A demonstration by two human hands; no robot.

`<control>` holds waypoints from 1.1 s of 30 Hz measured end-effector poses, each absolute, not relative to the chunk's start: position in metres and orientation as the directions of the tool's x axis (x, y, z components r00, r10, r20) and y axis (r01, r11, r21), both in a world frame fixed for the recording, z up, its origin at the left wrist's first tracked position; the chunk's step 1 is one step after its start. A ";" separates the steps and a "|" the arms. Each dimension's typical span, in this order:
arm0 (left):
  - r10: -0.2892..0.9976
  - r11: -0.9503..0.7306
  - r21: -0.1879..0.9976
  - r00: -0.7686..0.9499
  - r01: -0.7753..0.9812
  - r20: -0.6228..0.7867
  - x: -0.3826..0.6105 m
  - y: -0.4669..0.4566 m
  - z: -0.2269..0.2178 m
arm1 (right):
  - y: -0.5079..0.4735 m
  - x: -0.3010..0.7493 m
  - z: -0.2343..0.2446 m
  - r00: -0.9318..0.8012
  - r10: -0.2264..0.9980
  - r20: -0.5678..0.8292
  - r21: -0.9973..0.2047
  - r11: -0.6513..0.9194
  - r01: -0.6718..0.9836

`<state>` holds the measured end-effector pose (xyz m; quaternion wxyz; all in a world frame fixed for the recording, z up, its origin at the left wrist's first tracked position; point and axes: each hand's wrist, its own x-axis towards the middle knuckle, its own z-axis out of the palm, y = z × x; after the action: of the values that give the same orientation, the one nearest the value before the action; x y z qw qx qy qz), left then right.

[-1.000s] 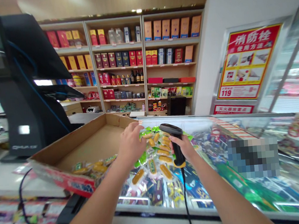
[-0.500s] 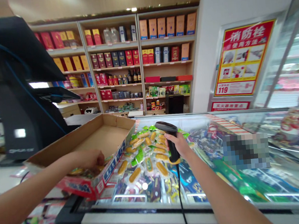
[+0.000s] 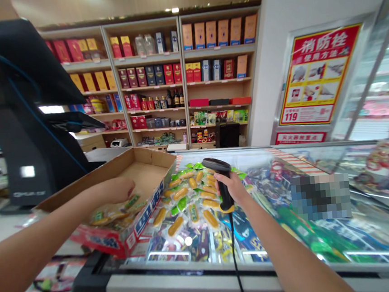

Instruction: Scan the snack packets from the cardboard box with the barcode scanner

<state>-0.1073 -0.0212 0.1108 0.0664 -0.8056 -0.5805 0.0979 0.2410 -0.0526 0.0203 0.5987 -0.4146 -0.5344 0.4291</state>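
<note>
My right hand [image 3: 232, 187] grips the handle of a black barcode scanner [image 3: 219, 173], its head pointing left over a pile of yellow-and-green snack packets [image 3: 189, 201] on the glass freezer lid [image 3: 324, 225]. My left hand [image 3: 116, 189] hangs inside a shallow cardboard box [image 3: 141, 162], just above several of the same packets [image 3: 113, 212] lying in the box's near corner. Its fingers are curled down towards the packets; whether they hold one is hidden.
A black checkout terminal [image 3: 25, 120] stands at the left behind the box. The scanner's cable [image 3: 236, 260] drops over the freezer's front edge. Shelves of boxed goods and bottles [image 3: 161, 76] line the back wall. A red fire-hydrant poster [image 3: 318, 76] hangs at right.
My left hand left the packet pile on the freezer, swung left into the cardboard box, and now sits slightly higher over the packets there. The scanner hand stayed put.
</note>
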 end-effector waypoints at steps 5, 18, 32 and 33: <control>0.981 -0.179 0.549 0.101 0.816 0.168 -0.081 -0.021 0.129 | -0.052 0.241 0.020 0.044 0.959 0.281 -0.957 0.284 -0.065; 0.998 -0.047 0.746 -0.002 -0.664 0.061 0.057 0.005 0.041 | -0.055 0.247 0.020 -0.083 0.960 0.268 -0.963 0.265 -0.041; 0.967 -0.118 0.691 0.076 -0.713 0.244 0.048 0.029 0.000 | -0.061 0.237 0.018 -0.263 0.936 0.232 -0.966 0.253 0.048; 0.965 -0.122 0.693 0.077 -0.710 0.249 0.048 0.028 0.000 | -0.062 0.237 0.018 -0.269 0.935 0.233 -0.965 0.255 0.052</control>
<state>0.0483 0.0280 0.0004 -0.6385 -0.3618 -0.1764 -0.6559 0.2369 -0.0616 0.0176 0.4663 -0.3850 -0.6405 0.4734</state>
